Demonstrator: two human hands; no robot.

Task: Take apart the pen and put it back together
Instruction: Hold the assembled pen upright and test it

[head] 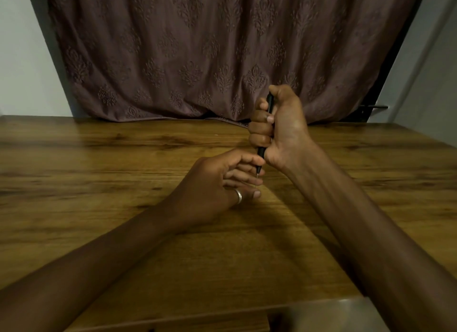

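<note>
A slim black pen point(269, 104) stands nearly upright above the wooden table point(123, 158), its fine metal tip pointing down. My right hand point(282, 126) is wrapped in a fist around the pen's barrel, thumb near the top end. My left hand point(222, 180), a silver ring on one finger, rests low just left of it. Its thumb and forefinger pinch the pen's narrow tip section. Most of the barrel is hidden inside the right fist.
A brown patterned curtain point(197, 54) hangs behind the table's far edge. A grey surface point(333, 314) shows at the near right corner. White walls flank the curtain on both sides.
</note>
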